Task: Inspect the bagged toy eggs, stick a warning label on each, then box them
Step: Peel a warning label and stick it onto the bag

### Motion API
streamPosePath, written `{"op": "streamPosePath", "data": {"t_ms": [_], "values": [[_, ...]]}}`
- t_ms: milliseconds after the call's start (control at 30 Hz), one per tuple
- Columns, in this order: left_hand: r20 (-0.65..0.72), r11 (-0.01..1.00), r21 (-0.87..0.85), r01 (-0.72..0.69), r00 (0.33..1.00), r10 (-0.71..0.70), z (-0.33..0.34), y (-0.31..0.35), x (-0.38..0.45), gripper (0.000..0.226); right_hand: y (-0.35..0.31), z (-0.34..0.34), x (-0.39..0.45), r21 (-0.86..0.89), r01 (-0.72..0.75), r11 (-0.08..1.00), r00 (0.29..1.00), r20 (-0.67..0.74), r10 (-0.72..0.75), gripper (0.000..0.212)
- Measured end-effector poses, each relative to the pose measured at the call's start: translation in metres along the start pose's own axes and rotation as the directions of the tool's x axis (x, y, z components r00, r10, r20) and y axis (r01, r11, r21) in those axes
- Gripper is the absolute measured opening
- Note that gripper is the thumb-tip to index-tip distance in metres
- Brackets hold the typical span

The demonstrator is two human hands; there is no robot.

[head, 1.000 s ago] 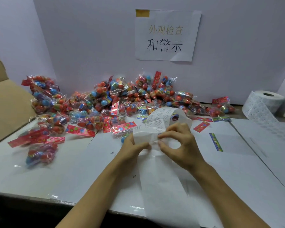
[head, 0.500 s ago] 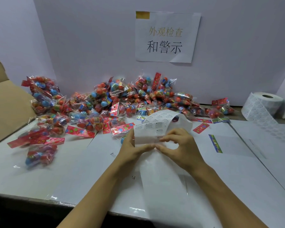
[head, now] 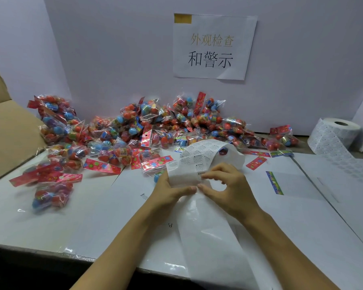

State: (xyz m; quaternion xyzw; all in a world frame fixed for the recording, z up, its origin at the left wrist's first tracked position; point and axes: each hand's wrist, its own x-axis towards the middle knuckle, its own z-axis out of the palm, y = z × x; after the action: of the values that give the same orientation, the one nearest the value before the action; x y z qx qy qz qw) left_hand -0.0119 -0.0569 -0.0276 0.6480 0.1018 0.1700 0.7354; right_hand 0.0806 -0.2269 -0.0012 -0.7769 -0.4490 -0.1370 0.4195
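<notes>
**Both hands on the label strip**

At the middle of the white table (head: 96,216), both hands meet on the label strip (head: 197,162). The left hand (head: 170,191) pinches the strip from the left, thumb across the front. The right hand (head: 228,185) pinches it too, thumb tip meeting the left thumb, forefinger laid on a printed warning label. Above the fingers the strip arches up and away; below them bare backing paper trails down over the near table edge. Behind sits the heap of bagged toy eggs (head: 147,126), piled against the back wall, with one bag (head: 50,193) apart at the left. A cardboard box (head: 6,130) stands at far left, a label roll (head: 335,132) at far right, a paper sign (head: 214,47) on the wall.
</notes>
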Motion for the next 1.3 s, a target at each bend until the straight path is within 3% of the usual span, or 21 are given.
{"op": "streamPosePath", "data": {"t_ms": [233,533,733,833,933,1000,1067,1200,1233,1300], "values": [[-0.03,0.999,0.051,-0.007,1.0,0.008,0.001,0.0,-0.001,0.062,-0.001,0.0,-0.001,0.018,0.004,1.0,1.0,0.022,-0.005,0.018],[-0.037,0.989,0.146,-0.021,0.999,0.027,0.001,-0.002,0.0,0.075,-0.001,0.0,-0.002,0.044,-0.066,0.997,0.996,0.062,0.063,0.009],[-0.075,0.987,0.155,-0.041,0.996,0.053,0.008,-0.001,-0.004,0.079,-0.002,0.002,-0.001,0.029,-0.079,0.996,0.997,-0.002,0.079,0.009],[-0.124,0.994,0.111,-0.019,0.992,0.033,0.01,0.001,-0.004,0.091,0.0,0.002,0.0,0.072,-0.112,0.991,0.992,-0.056,0.116,0.014],[-0.082,0.991,0.132,-0.026,0.996,0.037,0.008,0.004,-0.005,0.118,0.001,0.001,0.002,0.116,-0.149,0.982,0.985,-0.072,0.158,0.017],[-0.056,0.986,0.166,-0.032,0.998,0.042,0.008,0.007,-0.007,0.117,0.001,0.0,0.003,0.124,-0.171,0.977,0.976,-0.115,0.185,0.019],[-0.029,0.984,0.176,-0.036,0.999,0.042,0.008,0.01,-0.009,0.093,0.002,-0.003,0.005,0.164,-0.227,0.96,0.927,-0.265,0.264,0.019],[0.069,0.932,0.358,-0.059,0.997,0.036,0.01,0.016,-0.015,0.036,0.009,-0.019,0.012,0.415,-0.279,0.866,0.647,-0.585,0.489,0.013],[0.121,0.918,0.39,-0.067,0.992,0.022,0.012,0.018,-0.017,0.042,0.01,-0.022,0.013,0.405,-0.256,0.878,0.627,-0.621,0.47,0.01],[0.206,0.925,0.369,-0.091,0.978,0.014,0.013,0.016,-0.018,0.058,0.009,-0.024,0.012,0.325,-0.207,0.923,0.663,-0.647,0.377,0.006]]}}
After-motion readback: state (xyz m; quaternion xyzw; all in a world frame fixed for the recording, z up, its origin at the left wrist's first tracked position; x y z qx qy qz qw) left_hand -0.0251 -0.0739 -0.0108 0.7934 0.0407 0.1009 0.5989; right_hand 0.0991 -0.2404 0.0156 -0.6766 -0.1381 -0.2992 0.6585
